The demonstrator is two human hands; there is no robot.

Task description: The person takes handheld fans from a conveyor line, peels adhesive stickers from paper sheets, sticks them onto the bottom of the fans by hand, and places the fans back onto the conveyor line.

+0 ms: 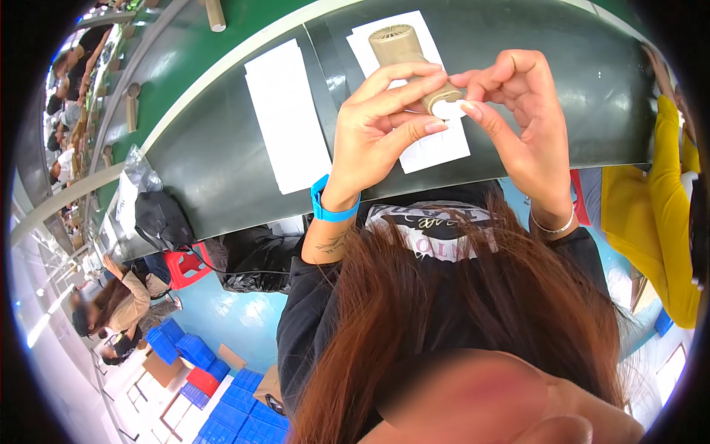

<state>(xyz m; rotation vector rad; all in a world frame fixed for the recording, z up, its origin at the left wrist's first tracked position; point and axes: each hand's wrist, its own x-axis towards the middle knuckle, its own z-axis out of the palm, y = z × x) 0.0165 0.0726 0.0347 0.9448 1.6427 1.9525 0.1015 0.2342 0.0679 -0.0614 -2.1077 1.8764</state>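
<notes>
At nine o'clock a seated person (pixel 122 296) bends over beside a red stool (pixel 185 266), with blue crates (pixel 177 348) stacked on the floor at seven o'clock. Just above the stool, a black bag (pixel 159 218) and a clear plastic bag (pixel 140 172) sit at the left end of the dark table (pixel 214 163). A green belt (pixel 185 59) runs past the table at eleven o'clock. A white sheet (pixel 285 118) lies flat on the table at about eleven o'clock from centre.

The left hand (pixel 377 126), with a blue band (pixel 331 203) at the wrist, is raised at twelve o'clock. Its thumb and forefinger pinch the lower end of a tan cylinder (pixel 410 63), the other fingers curled close below. The cylinder is tilted, its vented top pointing to eleven o'clock, and is held over a second white sheet (pixel 436 148) on the table.

The right hand (pixel 521 118) meets it at one o'clock. Its thumb and forefinger press together on a small white disc (pixel 447 109) at the cylinder's lower end; the remaining fingers are bent above. A thin bracelet (pixel 553 226) circles that wrist.

At three o'clock a yellow sleeve (pixel 665 214) of another person reaches to the table edge.
</notes>
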